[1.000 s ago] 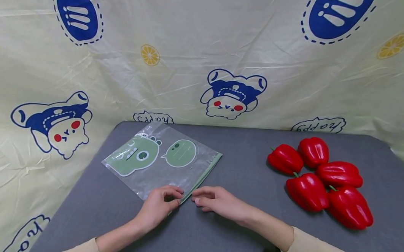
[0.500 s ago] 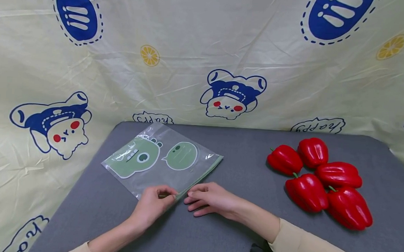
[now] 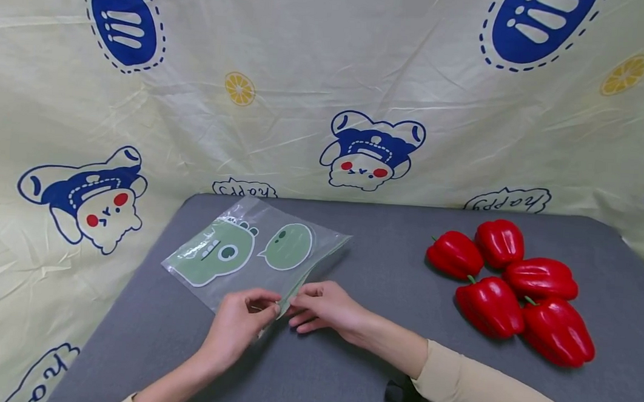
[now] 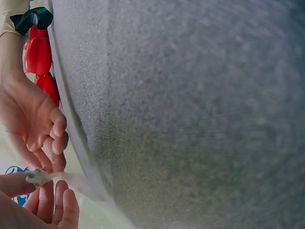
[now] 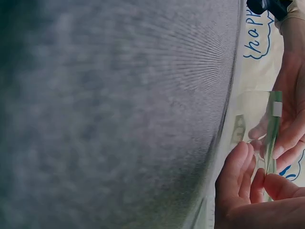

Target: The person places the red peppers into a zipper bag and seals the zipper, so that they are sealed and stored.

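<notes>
A clear zip bag [image 3: 258, 276] with green cartoon prints lies slanted on the grey table, its green zip edge [image 3: 301, 279] toward the right and slightly raised. My left hand [image 3: 236, 325] pinches the bag's near corner between thumb and fingers. Just to its right, my right hand [image 3: 329, 311] pinches the same zip edge with thumb and index finger, its other fingers loosely bent. Seen in the right wrist view, the green zip strip [image 5: 274, 126] stands upright between both hands. The left wrist view shows the bag's corner [image 4: 38, 177] at the left thumb.
Several red bell peppers [image 3: 490, 307] sit clustered at the right of the grey table [image 3: 385, 247]. A pale printed cloth [image 3: 281, 138] hangs behind the table's far edge. A small black object [image 3: 401, 393] is at the right wrist.
My right hand has moved left onto the zip edge and now pinches it. My left hand has shifted slightly left, keeping the corner. The zip edge has lifted and bent a little.
</notes>
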Demonstrator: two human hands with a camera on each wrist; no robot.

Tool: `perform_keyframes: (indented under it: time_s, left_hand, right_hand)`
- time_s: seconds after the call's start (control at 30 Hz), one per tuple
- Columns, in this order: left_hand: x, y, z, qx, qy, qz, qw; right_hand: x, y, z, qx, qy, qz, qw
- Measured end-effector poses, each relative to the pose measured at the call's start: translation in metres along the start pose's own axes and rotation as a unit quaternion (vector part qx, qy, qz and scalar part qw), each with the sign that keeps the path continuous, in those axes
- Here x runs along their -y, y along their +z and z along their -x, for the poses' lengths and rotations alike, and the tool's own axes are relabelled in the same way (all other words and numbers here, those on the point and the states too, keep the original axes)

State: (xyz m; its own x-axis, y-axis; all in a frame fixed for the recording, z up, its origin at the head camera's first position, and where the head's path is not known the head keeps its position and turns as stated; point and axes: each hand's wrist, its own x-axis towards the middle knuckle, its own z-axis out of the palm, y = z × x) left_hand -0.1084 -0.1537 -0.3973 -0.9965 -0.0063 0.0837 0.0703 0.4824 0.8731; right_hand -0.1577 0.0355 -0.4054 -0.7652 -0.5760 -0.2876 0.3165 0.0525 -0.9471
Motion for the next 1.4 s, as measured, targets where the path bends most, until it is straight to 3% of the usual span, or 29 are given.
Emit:
perform_keyframes:
  time_s: [0.23,0.33,0.4,0.53,0.67,0.87,1.13,1.4]
  left_hand:
    - [-0.002,-0.001,-0.001,-0.033,0.019,-0.014,0.9992]
    - [-0.004,-0.003,-0.002,-0.065,0.056,-0.039,0.9956]
    - [-0.006,-0.005,-0.003,-0.091,0.100,-0.063,0.9887]
    - [-0.012,-0.007,-0.007,-0.138,0.183,-0.109,0.9671]
    - [-0.016,-0.009,-0.009,-0.168,0.221,-0.123,0.9528]
    - [-0.018,-0.010,-0.012,-0.206,0.216,-0.086,0.9507]
    - [-0.014,-0.011,-0.021,-0.254,0.179,0.033,0.9500]
    - [-0.042,-0.012,-0.012,-0.276,0.176,0.112,0.9383]
  right_hand:
    - [0.004,0.004,0.000,-0.019,-0.024,0.000,0.9995]
    - [0.007,0.005,0.000,-0.026,-0.020,-0.007,0.9995]
    - [0.010,0.004,-0.001,-0.031,-0.018,-0.012,0.9993]
    - [0.017,0.002,-0.004,-0.047,-0.026,-0.020,0.9984]
    - [0.021,-0.001,-0.009,-0.058,-0.037,-0.029,0.9972]
    - [0.024,-0.005,-0.016,-0.080,-0.045,-0.036,0.9951]
    - [0.022,-0.004,-0.014,-0.087,-0.046,-0.017,0.9950]
    - [0.015,-0.001,-0.010,-0.065,-0.024,-0.006,0.9976]
